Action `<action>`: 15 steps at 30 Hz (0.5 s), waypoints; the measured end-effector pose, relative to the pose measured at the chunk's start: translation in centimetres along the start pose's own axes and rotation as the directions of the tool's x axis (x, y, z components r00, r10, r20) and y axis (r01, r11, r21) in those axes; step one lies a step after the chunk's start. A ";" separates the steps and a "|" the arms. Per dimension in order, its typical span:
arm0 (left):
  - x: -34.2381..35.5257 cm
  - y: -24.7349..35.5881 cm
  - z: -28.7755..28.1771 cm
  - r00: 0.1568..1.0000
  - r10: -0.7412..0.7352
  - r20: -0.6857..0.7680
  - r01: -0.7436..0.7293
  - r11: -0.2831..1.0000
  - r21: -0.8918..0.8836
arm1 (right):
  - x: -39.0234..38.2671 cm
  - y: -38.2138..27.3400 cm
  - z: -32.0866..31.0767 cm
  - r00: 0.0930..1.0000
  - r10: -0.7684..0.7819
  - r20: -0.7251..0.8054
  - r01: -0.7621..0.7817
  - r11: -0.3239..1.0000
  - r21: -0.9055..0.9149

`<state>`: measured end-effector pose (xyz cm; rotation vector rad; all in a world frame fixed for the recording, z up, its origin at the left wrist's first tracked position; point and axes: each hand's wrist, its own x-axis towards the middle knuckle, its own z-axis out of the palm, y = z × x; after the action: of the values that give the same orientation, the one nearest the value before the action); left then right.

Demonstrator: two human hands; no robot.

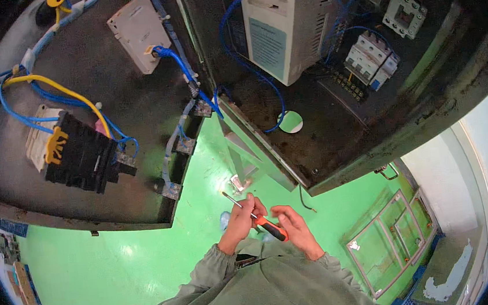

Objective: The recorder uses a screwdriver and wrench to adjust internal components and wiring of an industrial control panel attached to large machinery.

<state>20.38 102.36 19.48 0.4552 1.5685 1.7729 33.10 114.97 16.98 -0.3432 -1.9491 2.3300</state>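
In front of my body, my left hand is closed around a screwdriver, at the front of its handle and the metal shaft. The screwdriver's orange and black handle slants down to the right, and its tip points up and left. Close by, my right hand is loosely curved with its fingers apart, at the butt of the handle. Whether it presses on the handle is hard to make out. Both hands are below the gap between an electrical cabinet and its swung-out door.
The door carries a black contact block, a grey panel unit and blue and yellow wires. Inside the cabinet are a white drive unit, circuit breakers and a contactor. A metal frame is at the right on the green floor.
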 end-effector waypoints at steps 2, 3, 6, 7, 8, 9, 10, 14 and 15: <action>0.0 0.0 -0.2 0.998 -0.060 0.034 0.062 0.996 -0.065 | -0.3 -0.4 -0.5 0.997 0.079 0.002 -0.078 0.990 -0.116; 0.3 -0.2 -0.1 0.998 -0.055 0.019 0.057 0.996 -0.067 | 0.0 0.1 -0.6 0.997 0.079 0.017 -0.076 0.990 -0.119; 0.6 -0.2 0.3 0.994 -0.034 0.105 0.073 0.917 -0.393 | 0.2 -0.4 -0.2 0.929 0.020 0.369 -0.065 0.992 0.110; 0.7 -0.2 0.3 0.994 -0.029 0.106 0.069 0.917 -0.393 | 0.1 -0.7 0.1 0.929 0.017 0.370 -0.061 0.992 0.107; 0.7 -0.1 0.4 0.991 0.007 0.133 0.053 0.896 -0.441 | 0.0 -0.8 0.5 0.937 0.063 0.344 -0.098 0.992 0.086; 0.7 0.0 0.4 0.986 0.044 0.160 0.040 0.872 -0.488 | -0.2 -0.8 0.8 0.943 0.108 0.316 -0.135 0.989 0.065; 0.9 0.1 0.5 0.985 0.047 0.163 0.039 0.872 -0.488 | -0.4 0.0 0.8 0.957 0.128 0.260 -0.147 0.987 0.057; 0.8 1.4 -1.7 0.982 0.168 -0.085 -0.186 0.936 -0.300 | -1.2 -0.1 -1.6 0.994 0.100 0.054 -0.081 0.959 -0.272; 0.5 2.1 -2.9 0.995 0.102 0.016 -0.092 0.949 -0.302 | -1.8 -0.8 -2.3 0.994 0.104 0.045 -0.088 0.959 -0.270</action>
<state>17.47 100.62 20.84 0.4142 1.2420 2.0288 35.25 116.97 17.61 -0.4008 -2.3329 2.1526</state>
